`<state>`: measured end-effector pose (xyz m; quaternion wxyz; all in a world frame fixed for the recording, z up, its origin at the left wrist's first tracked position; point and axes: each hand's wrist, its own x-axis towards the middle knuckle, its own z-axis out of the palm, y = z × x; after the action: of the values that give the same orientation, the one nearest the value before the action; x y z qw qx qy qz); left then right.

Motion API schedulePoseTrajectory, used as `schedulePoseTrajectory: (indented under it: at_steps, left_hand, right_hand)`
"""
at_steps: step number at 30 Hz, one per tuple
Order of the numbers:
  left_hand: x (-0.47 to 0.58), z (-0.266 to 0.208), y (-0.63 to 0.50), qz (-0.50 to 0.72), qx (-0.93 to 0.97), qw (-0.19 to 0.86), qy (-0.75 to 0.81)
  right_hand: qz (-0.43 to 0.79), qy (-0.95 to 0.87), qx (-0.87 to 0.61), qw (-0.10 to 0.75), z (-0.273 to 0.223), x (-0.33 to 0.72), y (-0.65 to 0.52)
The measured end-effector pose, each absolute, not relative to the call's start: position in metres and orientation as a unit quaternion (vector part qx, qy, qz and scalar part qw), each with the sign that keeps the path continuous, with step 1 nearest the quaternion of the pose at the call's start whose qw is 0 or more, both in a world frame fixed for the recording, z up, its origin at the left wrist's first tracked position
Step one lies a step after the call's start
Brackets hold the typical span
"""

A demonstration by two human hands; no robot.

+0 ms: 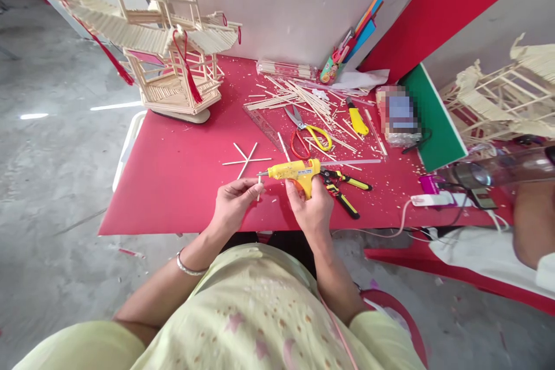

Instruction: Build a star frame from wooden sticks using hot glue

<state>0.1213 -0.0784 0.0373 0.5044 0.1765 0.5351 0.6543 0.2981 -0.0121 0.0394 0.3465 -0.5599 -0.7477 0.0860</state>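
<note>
My right hand (315,205) is wrapped round the handle of a yellow hot glue gun (295,170), its nozzle pointing left. A clear glue stick (353,162) runs out of the gun's back end. Between thumb and fingers, my left hand (234,201) pinches a short thin wooden stick (259,189), held upright. The nozzle tip is at the upper end of this stick; whether they touch I cannot tell. Just beyond my left hand, several thin sticks crossed into a star shape (247,160) lie flat on the red tabletop (173,185).
A wooden-stick pagoda model (173,81) with red tassels stands at the back left. Scissors (310,133), pliers (342,191), a yellow utility knife (356,118), a ruler (262,126) and loose sticks (303,98) lie behind and right. Another person's arm (531,222) is at far right.
</note>
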Motion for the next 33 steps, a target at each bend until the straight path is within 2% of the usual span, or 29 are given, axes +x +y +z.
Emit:
schedulePoseTrajectory:
  at_steps: [5, 10, 12, 20, 33]
  left_hand:
    - [0.1227, 0.0395, -0.0828, 0.654, 0.189, 0.506, 0.530]
    - [0.1216, 0.0432, -0.0796, 0.653, 0.162, 0.511, 0.534]
    - [0.1220, 0.0423, -0.0786, 0.652, 0.160, 0.513, 0.535]
    - [0.1224, 0.0406, -0.0820, 0.643, 0.198, 0.500, 0.546]
    - [0.1219, 0.0350, -0.0797, 0.641, 0.194, 0.496, 0.552]
  right_hand:
    - [0.050, -0.755, -0.563, 0.332, 0.0326, 0.2963, -0.0097]
    - [0.117, -0.711, -0.577, 0.384, 0.0381, 0.2992, -0.0104]
    - [0.128, -0.717, -0.570, 0.381, 0.0404, 0.2997, -0.0123]
    - [0.046, -0.741, -0.575, 0.344, 0.0323, 0.2995, -0.0090]
    - [0.025, -0.752, -0.559, 0.347, 0.0348, 0.3052, -0.0086]
